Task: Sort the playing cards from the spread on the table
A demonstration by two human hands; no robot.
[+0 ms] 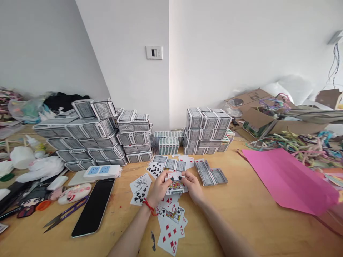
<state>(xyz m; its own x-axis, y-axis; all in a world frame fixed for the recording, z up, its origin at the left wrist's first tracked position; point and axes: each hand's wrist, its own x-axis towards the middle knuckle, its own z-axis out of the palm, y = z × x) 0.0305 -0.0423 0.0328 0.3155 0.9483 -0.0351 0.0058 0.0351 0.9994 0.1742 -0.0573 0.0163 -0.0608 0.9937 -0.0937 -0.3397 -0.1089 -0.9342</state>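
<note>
In the head view, my left hand point(160, 188), with a red string bracelet at the wrist, grips the left side of some playing cards point(177, 185). From the other side, my right hand point(192, 185) pinches the same cards, both thumbs on top. A seven and a face card show between my fingers. Face-up loose cards point(169, 234) trail toward me beneath my wrists, with an eight of diamonds nearest. More cards point(140, 189) lie left of my hands, a joker-like one among them. To the right rests a folded piece made of grey-backed cards point(210, 174).
Stacked card-covered blocks stand at the back left point(91, 142) and back right point(206, 128), with small card boxes point(168, 142) between. On the left lie a phone point(93, 207), thread snips point(66, 214) and a power strip point(103, 172). Pink paper point(289, 182) and colourful cords point(302, 146) lie right.
</note>
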